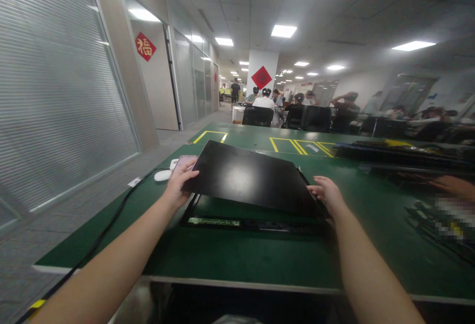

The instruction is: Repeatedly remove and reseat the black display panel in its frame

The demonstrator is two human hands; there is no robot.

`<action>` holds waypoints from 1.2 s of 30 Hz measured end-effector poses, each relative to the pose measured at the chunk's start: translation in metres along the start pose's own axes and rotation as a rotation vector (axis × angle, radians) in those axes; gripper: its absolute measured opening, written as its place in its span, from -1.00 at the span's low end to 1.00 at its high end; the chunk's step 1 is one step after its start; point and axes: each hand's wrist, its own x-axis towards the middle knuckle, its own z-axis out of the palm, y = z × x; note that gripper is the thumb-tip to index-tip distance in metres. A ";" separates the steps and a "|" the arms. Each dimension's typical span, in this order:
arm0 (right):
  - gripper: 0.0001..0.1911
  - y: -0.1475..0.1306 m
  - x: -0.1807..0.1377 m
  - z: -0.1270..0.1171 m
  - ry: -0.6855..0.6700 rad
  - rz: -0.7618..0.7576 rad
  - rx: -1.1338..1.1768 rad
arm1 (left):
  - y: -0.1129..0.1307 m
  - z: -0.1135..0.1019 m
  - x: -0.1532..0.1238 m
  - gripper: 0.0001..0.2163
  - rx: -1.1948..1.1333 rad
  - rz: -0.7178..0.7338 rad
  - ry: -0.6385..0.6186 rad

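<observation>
A thin, flat black screen panel (245,173) is tilted above the green table, with a ceiling light reflected on its face. My left hand (180,179) grips its left edge, thumb on top and fingers behind. At the opposite edge, my right hand (328,195) has its fingertips closed on the panel's side. Under the panel lies a black rectangular frame (260,226), partly hidden by it. Along the frame's near side runs a strip of green circuit board (214,222).
On the green table (237,259), a phone (186,159) and a white mouse-like object (162,175) sit beyond my left hand. A black cable (117,212) crosses the left edge. Dark panels (401,153) are stacked at right, near a co-worker's hand (454,185) and tangled cables (426,220).
</observation>
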 end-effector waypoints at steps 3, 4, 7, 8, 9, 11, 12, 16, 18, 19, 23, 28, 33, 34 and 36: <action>-0.61 0.002 0.003 -0.002 0.058 -0.030 -0.037 | -0.004 0.002 -0.001 -0.51 0.005 -0.054 -0.018; -0.62 0.003 0.004 -0.003 0.071 -0.037 -0.049 | -0.006 0.002 -0.002 -0.51 0.006 -0.067 -0.025; -0.63 0.005 0.004 -0.006 0.102 -0.049 -0.126 | -0.010 0.004 -0.003 -0.57 0.011 -0.090 -0.028; -0.63 0.005 0.004 -0.006 0.109 -0.049 -0.161 | -0.011 0.004 -0.003 -0.58 0.011 -0.097 -0.028; -0.63 0.006 0.005 -0.007 0.113 -0.046 -0.193 | -0.012 0.004 -0.003 -0.59 0.011 -0.102 -0.028; -0.63 0.007 0.005 -0.008 0.112 -0.036 -0.227 | -0.012 0.003 -0.002 -0.59 0.015 -0.112 -0.032; -0.63 0.008 0.005 -0.008 0.109 -0.034 -0.229 | -0.012 0.003 -0.002 -0.59 0.017 -0.114 -0.031; -0.63 0.009 0.006 -0.009 0.101 -0.031 -0.229 | -0.012 0.001 -0.001 -0.61 0.023 -0.107 -0.021; -0.63 0.010 0.008 -0.010 0.107 -0.034 -0.250 | -0.012 0.000 0.000 -0.60 0.027 -0.109 -0.026; -0.63 0.010 0.008 -0.010 0.112 -0.039 -0.262 | -0.013 0.000 -0.001 -0.60 0.030 -0.111 -0.031; -0.65 0.015 0.015 -0.016 0.131 -0.070 -0.358 | -0.016 0.001 -0.001 -0.59 0.036 -0.121 -0.056; -0.65 0.016 0.018 -0.019 0.133 -0.076 -0.503 | -0.019 0.000 -0.001 -0.60 0.042 -0.134 -0.056; -0.72 0.009 0.009 -0.016 0.109 -0.082 -0.644 | -0.020 0.000 -0.001 -0.64 0.068 -0.158 -0.070; -0.74 0.007 0.007 -0.015 0.106 -0.082 -0.667 | -0.020 0.000 -0.001 -0.64 0.074 -0.163 -0.070; -0.77 0.005 0.005 -0.014 0.105 -0.087 -0.703 | -0.020 0.000 -0.001 -0.64 0.077 -0.169 -0.063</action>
